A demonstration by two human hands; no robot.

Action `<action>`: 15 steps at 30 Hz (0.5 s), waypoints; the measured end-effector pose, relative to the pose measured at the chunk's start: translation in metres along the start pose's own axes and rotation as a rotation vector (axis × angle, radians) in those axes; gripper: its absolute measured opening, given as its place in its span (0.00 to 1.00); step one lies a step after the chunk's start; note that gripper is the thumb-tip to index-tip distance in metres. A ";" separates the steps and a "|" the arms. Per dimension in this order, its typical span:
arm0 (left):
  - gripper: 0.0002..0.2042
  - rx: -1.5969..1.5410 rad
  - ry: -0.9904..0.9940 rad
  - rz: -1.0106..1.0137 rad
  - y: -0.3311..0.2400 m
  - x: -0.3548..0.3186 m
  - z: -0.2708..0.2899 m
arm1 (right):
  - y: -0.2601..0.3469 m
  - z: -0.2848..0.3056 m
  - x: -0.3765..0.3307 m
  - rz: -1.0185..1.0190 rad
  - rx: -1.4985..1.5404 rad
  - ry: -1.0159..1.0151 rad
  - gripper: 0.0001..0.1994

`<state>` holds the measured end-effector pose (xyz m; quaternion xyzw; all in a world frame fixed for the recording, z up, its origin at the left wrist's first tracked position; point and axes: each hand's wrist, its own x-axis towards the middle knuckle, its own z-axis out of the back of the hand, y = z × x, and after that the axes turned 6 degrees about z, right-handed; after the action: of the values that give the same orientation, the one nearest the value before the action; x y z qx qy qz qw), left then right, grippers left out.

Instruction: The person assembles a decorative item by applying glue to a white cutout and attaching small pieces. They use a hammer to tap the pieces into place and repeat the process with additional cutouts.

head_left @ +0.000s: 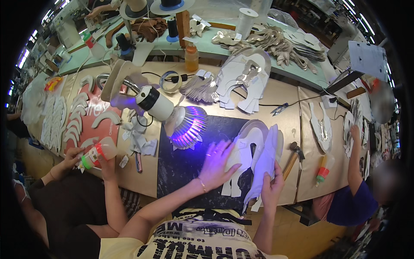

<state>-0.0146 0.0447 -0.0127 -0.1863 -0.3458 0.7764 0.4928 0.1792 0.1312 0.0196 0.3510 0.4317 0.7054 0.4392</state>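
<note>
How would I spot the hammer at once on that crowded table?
Start at the large black mat in front of the person, then move right, past the pale cut-out piece in the right hand. The hammer lies just there on the tan table covering. Its dark head and brown wooden handle set it apart from that pale piece and the squeeze bottle farther right.

The tan table [148,178] bears a black mat [177,172], hammer [292,161] and, apparently, snips [280,108].

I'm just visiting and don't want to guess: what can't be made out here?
All in the head view:
Right hand: some fingertips, behind the pale piece it holds.
Black mat: partly behind the left hand and white cutouts.
Bottle: partly covered by a co-worker's hands.
Another co-worker's head, far right: blurred.
</note>
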 end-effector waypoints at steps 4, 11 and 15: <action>0.29 -0.122 -0.043 -0.147 -0.025 -0.006 -0.013 | -0.005 -0.003 -0.007 -0.021 0.057 -0.060 0.24; 0.23 -0.278 -0.034 -0.078 -0.030 -0.002 -0.016 | -0.011 -0.007 -0.009 -0.056 0.091 -0.088 0.23; 0.20 -0.502 -0.092 0.085 -0.014 0.009 -0.029 | -0.007 -0.003 -0.007 0.079 0.073 -0.090 0.23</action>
<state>0.0083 0.0671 -0.0217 -0.2815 -0.5415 0.6940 0.3820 0.1810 0.1255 0.0110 0.4148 0.4227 0.6896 0.4169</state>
